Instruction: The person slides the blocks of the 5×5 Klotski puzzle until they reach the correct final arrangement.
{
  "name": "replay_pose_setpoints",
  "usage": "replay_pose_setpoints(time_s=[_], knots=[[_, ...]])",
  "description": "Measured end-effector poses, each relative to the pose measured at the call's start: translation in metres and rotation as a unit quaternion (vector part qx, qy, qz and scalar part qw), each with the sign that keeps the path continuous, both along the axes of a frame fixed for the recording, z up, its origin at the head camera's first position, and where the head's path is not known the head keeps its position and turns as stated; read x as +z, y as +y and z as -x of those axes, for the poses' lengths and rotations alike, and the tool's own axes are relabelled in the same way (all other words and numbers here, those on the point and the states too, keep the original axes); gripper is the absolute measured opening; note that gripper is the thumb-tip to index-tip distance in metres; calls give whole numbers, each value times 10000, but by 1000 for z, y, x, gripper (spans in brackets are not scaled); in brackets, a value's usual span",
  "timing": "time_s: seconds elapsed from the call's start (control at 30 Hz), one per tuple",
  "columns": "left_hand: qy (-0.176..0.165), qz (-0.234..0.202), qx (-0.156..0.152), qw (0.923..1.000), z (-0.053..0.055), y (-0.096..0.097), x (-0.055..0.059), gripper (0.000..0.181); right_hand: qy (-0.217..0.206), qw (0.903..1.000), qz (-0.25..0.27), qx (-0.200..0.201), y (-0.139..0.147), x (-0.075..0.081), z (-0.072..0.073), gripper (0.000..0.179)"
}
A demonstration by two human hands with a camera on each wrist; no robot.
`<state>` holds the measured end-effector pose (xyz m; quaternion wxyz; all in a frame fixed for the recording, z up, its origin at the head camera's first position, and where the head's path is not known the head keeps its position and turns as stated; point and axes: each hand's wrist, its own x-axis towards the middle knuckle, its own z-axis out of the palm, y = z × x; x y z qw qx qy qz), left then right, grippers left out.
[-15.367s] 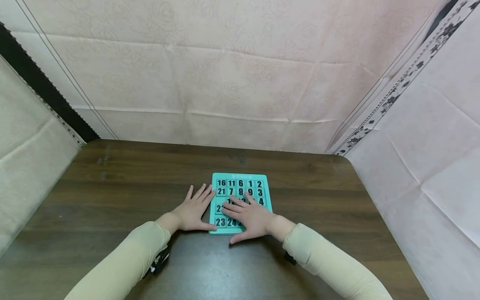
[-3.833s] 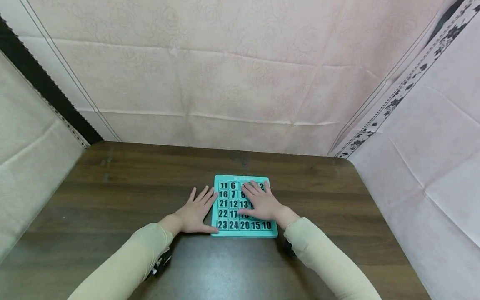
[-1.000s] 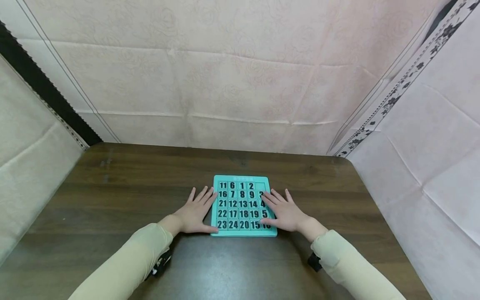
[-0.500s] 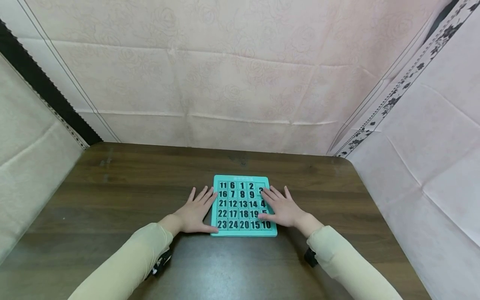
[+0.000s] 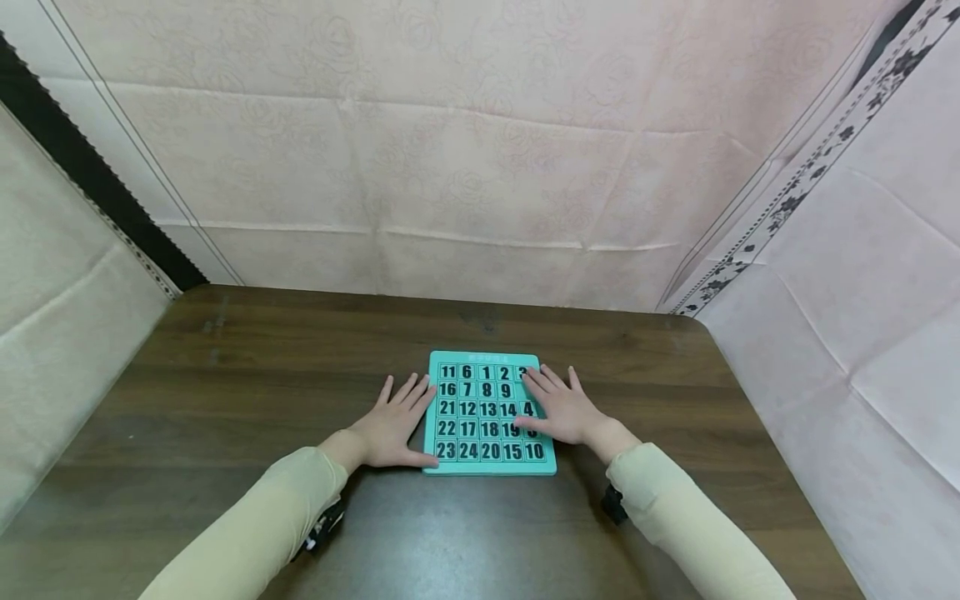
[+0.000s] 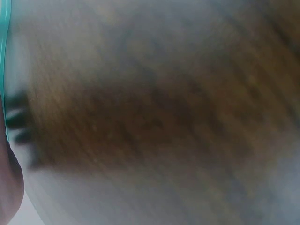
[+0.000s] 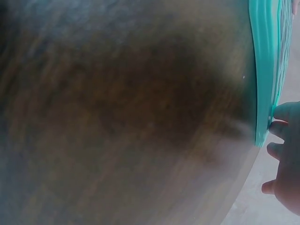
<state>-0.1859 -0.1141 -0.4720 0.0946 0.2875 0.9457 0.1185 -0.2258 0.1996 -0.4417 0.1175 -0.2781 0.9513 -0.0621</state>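
Observation:
A turquoise number slide puzzle [image 5: 478,409] lies on the table, with black-numbered square tiles in a grid. Along its left edge rests my left hand [image 5: 390,431], fingers spread and straight, thumb near the lower left corner. My right hand [image 5: 572,414] reaches over the right side, an extended fingertip touching the 3 tile [image 5: 523,372] in the top right corner. Just below that tile, the end of the second row appears to be a gap, partly covered by fingers. Both wrist views catch the puzzle's rim, the left one [image 6: 3,51] at the left border, the right one [image 7: 265,70] beside my fingers.
The brown wood-grain table [image 5: 262,367] extends around the puzzle on all sides. A pale patterned cloth [image 5: 465,167] hangs behind its far edge, and white cloth panels [image 5: 847,350] stand at both sides.
Over the last second my right hand has moved slightly up and left, and the 3 tile has slid up into the top right corner. Earlier, the top row read 16, 11, 6, 1, 2. My left hand stays put.

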Motion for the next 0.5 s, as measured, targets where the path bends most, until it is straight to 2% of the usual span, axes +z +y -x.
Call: replay_pose_setpoints(time_s=[0.23, 0.5], knots=[[-22, -13, 21, 10000, -2, 0, 1, 110, 29, 10000, 82, 19, 3, -3, -3, 83], [-4, -46, 2, 10000, 0, 0, -1, 110, 108, 9992, 157, 348, 12, 1, -25, 81]])
